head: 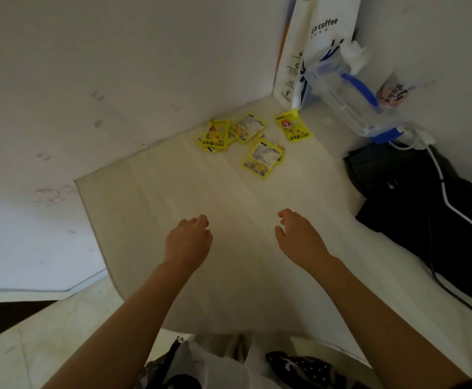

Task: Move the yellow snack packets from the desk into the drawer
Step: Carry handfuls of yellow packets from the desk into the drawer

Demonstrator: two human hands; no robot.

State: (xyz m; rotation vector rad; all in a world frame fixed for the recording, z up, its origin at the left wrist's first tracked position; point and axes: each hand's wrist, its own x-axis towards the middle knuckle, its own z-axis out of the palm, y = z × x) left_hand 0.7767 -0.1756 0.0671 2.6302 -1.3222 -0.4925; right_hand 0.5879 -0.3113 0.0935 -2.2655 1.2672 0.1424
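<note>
My bench (201, 262) runs pale and wide toward the corner, and the yellow snack packets (246, 141) lie at its far end, straight ahead of both hands and well apart from them. My right hand (299, 234) is slightly nearer the closest packet (262, 158), whose long axis points away from me. Both grips hang loosely curled, left hand (188, 240) included, holding nothing. I count about seven packets, though the overlapping left heap is uncertain; no drawer shows.
</note>
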